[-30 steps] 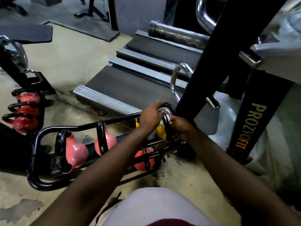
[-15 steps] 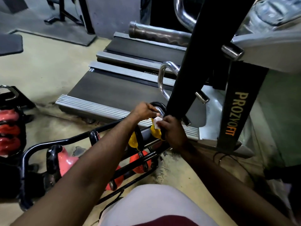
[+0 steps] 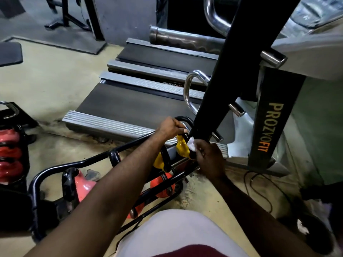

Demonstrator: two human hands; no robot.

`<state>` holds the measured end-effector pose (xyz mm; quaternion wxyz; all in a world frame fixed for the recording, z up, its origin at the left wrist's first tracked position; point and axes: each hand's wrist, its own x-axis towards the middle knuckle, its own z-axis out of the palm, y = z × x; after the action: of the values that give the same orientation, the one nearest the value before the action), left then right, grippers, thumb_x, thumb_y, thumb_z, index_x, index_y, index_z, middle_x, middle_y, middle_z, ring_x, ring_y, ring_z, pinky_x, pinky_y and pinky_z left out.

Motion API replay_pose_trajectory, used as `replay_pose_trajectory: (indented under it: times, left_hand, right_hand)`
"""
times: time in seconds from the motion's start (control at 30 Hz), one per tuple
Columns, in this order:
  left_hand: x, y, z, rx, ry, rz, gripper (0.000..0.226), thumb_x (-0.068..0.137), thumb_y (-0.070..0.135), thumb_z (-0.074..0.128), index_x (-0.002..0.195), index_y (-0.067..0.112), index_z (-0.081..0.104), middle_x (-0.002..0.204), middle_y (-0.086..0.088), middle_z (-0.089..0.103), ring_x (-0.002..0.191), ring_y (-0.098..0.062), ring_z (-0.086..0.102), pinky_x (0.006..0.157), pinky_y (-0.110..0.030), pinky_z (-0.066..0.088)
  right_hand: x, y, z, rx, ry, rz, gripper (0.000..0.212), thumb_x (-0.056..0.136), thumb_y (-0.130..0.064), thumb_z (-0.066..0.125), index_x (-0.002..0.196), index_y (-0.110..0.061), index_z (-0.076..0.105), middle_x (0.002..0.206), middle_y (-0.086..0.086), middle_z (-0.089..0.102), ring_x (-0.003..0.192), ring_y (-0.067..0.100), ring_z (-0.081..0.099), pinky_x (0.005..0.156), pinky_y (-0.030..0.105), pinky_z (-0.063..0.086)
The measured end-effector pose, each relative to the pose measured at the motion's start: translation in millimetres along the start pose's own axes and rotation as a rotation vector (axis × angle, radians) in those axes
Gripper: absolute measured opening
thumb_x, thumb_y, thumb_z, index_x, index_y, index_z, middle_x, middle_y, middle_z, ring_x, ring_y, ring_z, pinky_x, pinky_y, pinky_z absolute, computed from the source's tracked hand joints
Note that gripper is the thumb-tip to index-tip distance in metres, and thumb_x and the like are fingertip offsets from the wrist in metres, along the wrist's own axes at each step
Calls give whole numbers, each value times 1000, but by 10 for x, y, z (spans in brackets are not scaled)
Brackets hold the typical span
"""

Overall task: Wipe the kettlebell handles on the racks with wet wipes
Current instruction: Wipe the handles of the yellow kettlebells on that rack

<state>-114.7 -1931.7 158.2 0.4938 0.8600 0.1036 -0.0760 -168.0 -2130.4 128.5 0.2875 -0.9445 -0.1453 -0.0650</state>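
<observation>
A low black tubular rack [image 3: 92,161] holds pink kettlebells [image 3: 83,185], an orange one [image 3: 163,184] and two yellow ones. My left hand [image 3: 169,127] grips the rack's far end by the black handle of the far yellow kettlebell [image 3: 181,147]. My right hand [image 3: 209,154] pinches a white wet wipe [image 3: 191,144] against that kettlebell's handle. The nearer yellow kettlebell [image 3: 159,161] sits just left, partly hidden by my left forearm.
A black upright post [image 3: 219,75] of a machine rises right behind the hands. Treadmills [image 3: 141,106] lie beyond the rack. A second rack with red kettlebells [image 3: 9,154] stands at the left edge. A cable [image 3: 259,184] trails on the floor at right.
My right hand has slid down the yellow kettlebell's handle with the wipe. The view has shifted right and down, so the rack sits lower left.
</observation>
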Motion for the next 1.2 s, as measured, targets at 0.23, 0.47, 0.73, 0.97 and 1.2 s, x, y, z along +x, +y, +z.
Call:
replay_pose_trajectory:
  times: [0.23, 0.47, 0.73, 0.97, 1.2]
  left_hand:
    - [-57, 51, 41, 41, 40, 8, 25, 80, 25, 80, 103, 14, 78, 107, -4, 75, 93, -7, 65, 81, -24, 51]
    - [-122, 52, 64, 25, 78, -6, 25, 84, 21, 77, 106, 10, 76, 108, -3, 74, 96, -5, 64, 75, -15, 41]
    - [-150, 97, 117, 54, 66, -37, 25, 74, 37, 84, 90, 18, 78, 95, 3, 76, 89, -10, 69, 82, -30, 56]
    - [-216, 178, 143, 115, 99, -44, 31, 75, 37, 84, 96, 16, 76, 96, -1, 75, 84, -10, 66, 78, -29, 54]
    - [-267, 147, 105, 52, 120, -56, 35, 75, 35, 84, 102, 15, 75, 101, 2, 73, 88, -7, 63, 78, -24, 50]
  right_hand:
    - [779, -228, 35, 632, -445, 678, 23, 93, -10, 50, 72, -12, 59, 59, 6, 45, 41, 13, 41, 41, 17, 32]
    - [578, -184, -193, 455, -544, 607, 18, 94, -13, 49, 79, -19, 58, 61, 2, 51, 40, 10, 44, 45, 17, 30]
    - [30, -29, 32, -16, -35, -124, 19, 79, -24, 75, 97, -23, 71, 99, -3, 63, 87, 16, 60, 66, 27, 42]
    - [-93, -66, 210, -236, 114, -287, 12, 77, -20, 73, 81, -16, 62, 84, 4, 50, 77, 24, 49, 63, 31, 37]
    - [-303, -7, 207, 61, 145, 9, 8, 84, -17, 70, 86, -16, 63, 93, -1, 60, 86, 17, 58, 70, 28, 42]
